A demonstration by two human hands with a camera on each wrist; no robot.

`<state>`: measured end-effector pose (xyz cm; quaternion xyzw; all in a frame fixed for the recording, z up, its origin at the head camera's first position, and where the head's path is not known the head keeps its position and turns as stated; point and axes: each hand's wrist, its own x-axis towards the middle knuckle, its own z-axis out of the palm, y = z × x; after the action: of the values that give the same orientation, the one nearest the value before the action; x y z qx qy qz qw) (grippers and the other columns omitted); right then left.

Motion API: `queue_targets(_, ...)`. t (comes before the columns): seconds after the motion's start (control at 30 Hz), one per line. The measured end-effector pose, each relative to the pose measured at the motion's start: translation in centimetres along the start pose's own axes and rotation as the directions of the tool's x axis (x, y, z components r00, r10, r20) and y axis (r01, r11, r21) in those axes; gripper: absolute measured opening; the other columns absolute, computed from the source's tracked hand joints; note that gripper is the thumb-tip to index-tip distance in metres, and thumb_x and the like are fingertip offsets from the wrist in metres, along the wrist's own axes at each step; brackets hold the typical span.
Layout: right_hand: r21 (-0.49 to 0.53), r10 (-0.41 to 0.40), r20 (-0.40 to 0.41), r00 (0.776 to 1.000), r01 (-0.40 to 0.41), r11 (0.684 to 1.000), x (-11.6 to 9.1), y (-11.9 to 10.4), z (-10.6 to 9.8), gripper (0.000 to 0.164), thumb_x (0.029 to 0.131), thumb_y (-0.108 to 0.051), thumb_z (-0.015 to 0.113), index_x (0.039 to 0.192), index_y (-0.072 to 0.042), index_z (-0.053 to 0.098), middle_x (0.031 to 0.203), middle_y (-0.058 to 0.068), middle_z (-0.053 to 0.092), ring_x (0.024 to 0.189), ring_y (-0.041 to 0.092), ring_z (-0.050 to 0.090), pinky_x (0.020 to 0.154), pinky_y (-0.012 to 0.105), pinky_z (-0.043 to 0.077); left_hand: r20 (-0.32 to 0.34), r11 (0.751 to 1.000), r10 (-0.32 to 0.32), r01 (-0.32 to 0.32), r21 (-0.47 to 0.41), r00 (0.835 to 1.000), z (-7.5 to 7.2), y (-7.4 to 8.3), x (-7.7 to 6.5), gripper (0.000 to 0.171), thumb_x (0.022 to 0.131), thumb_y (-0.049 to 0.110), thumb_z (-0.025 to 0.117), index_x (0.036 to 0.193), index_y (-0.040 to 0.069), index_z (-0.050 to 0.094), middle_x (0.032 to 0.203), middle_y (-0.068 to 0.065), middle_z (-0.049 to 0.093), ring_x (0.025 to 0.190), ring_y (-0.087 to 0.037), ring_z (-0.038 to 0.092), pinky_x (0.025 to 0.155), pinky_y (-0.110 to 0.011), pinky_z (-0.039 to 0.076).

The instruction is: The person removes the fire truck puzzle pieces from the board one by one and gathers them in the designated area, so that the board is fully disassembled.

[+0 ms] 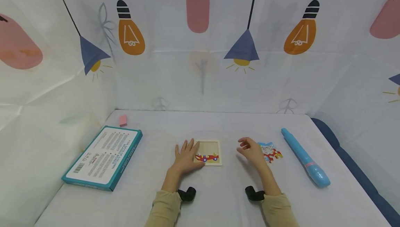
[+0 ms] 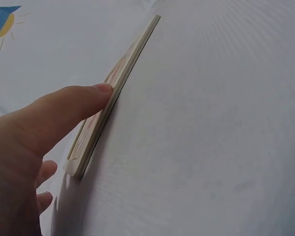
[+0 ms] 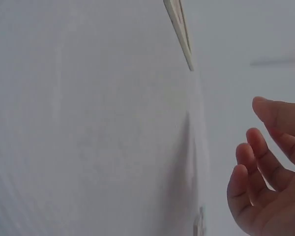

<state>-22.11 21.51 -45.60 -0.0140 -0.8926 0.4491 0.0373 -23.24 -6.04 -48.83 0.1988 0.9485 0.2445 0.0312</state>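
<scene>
In the head view, a small, shallow wooden puzzle tray [image 1: 208, 147] lies at the middle of the table. A strip with a red vehicle picture fills its near part. My left hand [image 1: 186, 159] rests at the tray's left side with fingers spread. The left wrist view shows the thumb [image 2: 91, 96] touching the tray's near rim [image 2: 101, 123]. Just right of the tray, my right hand [image 1: 252, 151] hovers above the table, fingers loosely bent and nothing between them. Beside it lie colourful puzzle pieces [image 1: 275, 154], partly covered by that hand.
A teal-edged box [image 1: 100, 154] lies at the left, with a pink block [image 1: 123, 120] behind it. On the right is a long blue plastic tube [image 1: 306, 159]. White printed fabric [image 1: 175, 81] encloses the table's back and sides.
</scene>
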Motion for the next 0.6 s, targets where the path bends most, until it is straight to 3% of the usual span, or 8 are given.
queue_targets(0.13,-0.005,-0.058,0.061,0.996,0.059,0.998,-0.2,-1.0,1.3,0.026,0.082,-0.007,0.067,0.107,-0.004,0.060,0.099,0.012,0.061,0.093,0.026,0.057,0.081,0.041,0.048,0.003,0.999,0.025,-0.025,0.032,1.000,-0.5,0.3,0.2,0.080,0.075,0.045,0.069,0.141,0.013,0.038,0.150,-0.016,0.026,0.138,-0.041,0.015,0.103,-0.066,0.002)
queue_targets(0.37,-0.096,-0.082,0.193,0.978,0.102,0.990,-1.0,-2.3,3.1,0.028,0.080,-0.008,0.070,0.107,-0.008,0.062,0.101,0.006,0.061,0.097,0.023,0.056,0.084,0.042,0.048,0.025,0.992,0.071,-0.073,0.099,0.997,-0.8,0.9,0.1,0.066,0.079,0.042,0.067,0.137,0.020,0.046,0.148,-0.014,0.030,0.137,-0.040,0.018,0.103,-0.067,0.005)
queue_targets(0.6,-0.180,-0.119,0.255,0.960,0.168,0.969,-1.4,-3.0,4.1,0.036,0.074,-0.007,0.075,0.108,-0.010,0.063,0.103,0.006,0.059,0.098,0.025,0.055,0.087,0.043,0.045,0.083,0.989,0.131,-0.137,0.060,0.988,-0.8,1.1,-0.4,0.052,0.082,0.040,0.065,0.131,0.027,0.053,0.149,-0.013,0.029,0.138,-0.041,0.015,0.103,-0.066,0.006)
